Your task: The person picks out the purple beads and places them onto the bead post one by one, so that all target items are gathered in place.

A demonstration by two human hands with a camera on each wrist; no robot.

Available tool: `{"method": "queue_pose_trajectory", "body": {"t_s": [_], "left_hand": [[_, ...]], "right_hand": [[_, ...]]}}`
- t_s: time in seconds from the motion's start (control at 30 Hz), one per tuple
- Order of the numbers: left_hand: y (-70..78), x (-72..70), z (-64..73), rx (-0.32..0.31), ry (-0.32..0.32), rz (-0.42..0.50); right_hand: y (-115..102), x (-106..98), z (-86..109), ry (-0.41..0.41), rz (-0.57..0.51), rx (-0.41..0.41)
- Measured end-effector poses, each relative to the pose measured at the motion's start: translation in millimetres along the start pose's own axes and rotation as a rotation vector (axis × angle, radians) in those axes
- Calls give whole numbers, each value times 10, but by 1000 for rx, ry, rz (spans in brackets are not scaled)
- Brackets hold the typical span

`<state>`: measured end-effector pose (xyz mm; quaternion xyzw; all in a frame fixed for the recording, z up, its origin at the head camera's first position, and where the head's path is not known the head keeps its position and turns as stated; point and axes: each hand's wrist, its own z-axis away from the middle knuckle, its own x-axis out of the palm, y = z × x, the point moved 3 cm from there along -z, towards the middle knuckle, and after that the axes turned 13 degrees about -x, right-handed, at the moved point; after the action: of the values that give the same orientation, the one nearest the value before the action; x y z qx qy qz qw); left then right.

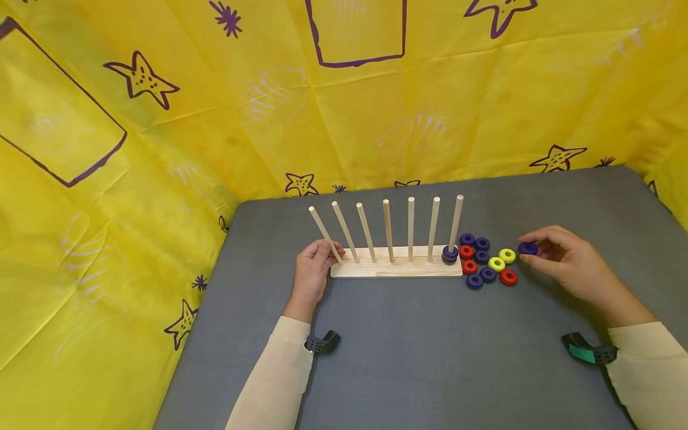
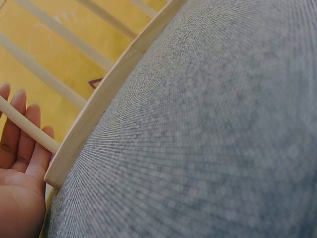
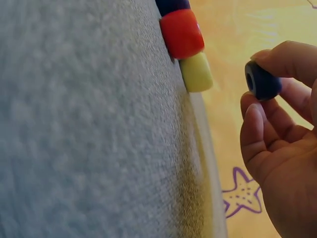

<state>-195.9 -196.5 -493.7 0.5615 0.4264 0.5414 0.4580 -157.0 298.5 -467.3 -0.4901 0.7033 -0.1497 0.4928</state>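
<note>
The right hand (image 1: 572, 263) has a narrow grip: thumb and fingertips pinch a dark blue ring (image 1: 528, 248) by its edges, and the right wrist view shows it raised off the desk (image 1: 430, 346), its hole facing sideways. The left hand (image 1: 313, 273) is at the left end of a peg stand (image 1: 376, 270), fingers loosely bent behind the leftmost peg (image 1: 322, 230); I cannot tell whether its grip closes on peg or base.

The stand carries seven slim, round pegs in a row, and the rightmost peg (image 1: 456, 221) has dark blue rings (image 1: 450, 257) stacked at its foot, apparently two. Just beside that end, ten loose rings lie flat in a cluster: five dark blue (image 1: 488, 275), three red (image 1: 508, 277) and two yellow (image 1: 497, 264). The held ring is just right of the farther yellow one.

Base and pegs are pale wood, the base a flat rectangular plank with visible grain. The rings are smooth, thick and rounded. The desk has a grey, finely ribbed covering. Around it hangs creased yellow cloth (image 1: 344, 119) printed with purple starfish. Both sleeves (image 1: 276, 376) are cream, with dark bands (image 1: 324, 342) at the wrists.
</note>
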Motion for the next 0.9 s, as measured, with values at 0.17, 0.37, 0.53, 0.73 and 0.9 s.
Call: {"method": "queue_pose_trajectory", "body": {"t_s": [0.17, 0.37, 0.53, 0.73, 0.9], "left_hand": [[7, 1, 3, 4, -3, -2], [10, -1, -6, 7, -9, 8], [8, 1, -3, 5, -7, 8], [1, 4, -1, -5, 5, 8], [-6, 4, 6, -7, 12, 8]], "right_hand": [[-59, 37, -32, 9, -14, -42], [-155, 59, -76, 29, -33, -95], [-204, 78, -94, 23, -18, -100], [-310, 88, -124, 20, -5, -112], [-415, 98, -149, 23, 3, -158]]}}
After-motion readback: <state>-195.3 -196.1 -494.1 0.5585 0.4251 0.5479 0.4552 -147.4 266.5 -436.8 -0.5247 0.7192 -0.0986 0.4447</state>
